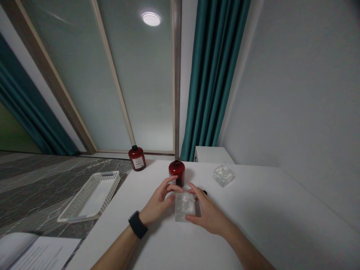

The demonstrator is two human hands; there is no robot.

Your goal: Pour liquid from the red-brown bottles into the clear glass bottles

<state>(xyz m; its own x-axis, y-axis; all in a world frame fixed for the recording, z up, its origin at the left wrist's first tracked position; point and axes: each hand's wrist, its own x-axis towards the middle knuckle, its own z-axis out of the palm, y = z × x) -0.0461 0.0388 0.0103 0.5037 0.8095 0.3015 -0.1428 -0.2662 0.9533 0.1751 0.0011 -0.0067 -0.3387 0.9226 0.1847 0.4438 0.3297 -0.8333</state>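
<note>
A small square clear-glass container [181,214] with a rounded knob on top sits on the white table [219,247]. My right hand [209,213] curls around its right side, thumb at the front and fingers behind. At its left back edge is my left hand [159,200], fingers bent and apart, wearing a black watch [137,225]; whether those fingertips touch the glass is unclear. Just behind stands a dark red bottle [180,172] without a visible cap, partly covered by my left fingers. A small black object [204,192], possibly a cap, shows behind my right hand.
Another red bottle [137,159], black-capped and labelled, stands at the table's far left corner. A second clear-glass container [223,175] is at the back right. Left of the table are a white perforated basket [75,202] and an open book [45,253]. A white cabinet [212,153] stands behind.
</note>
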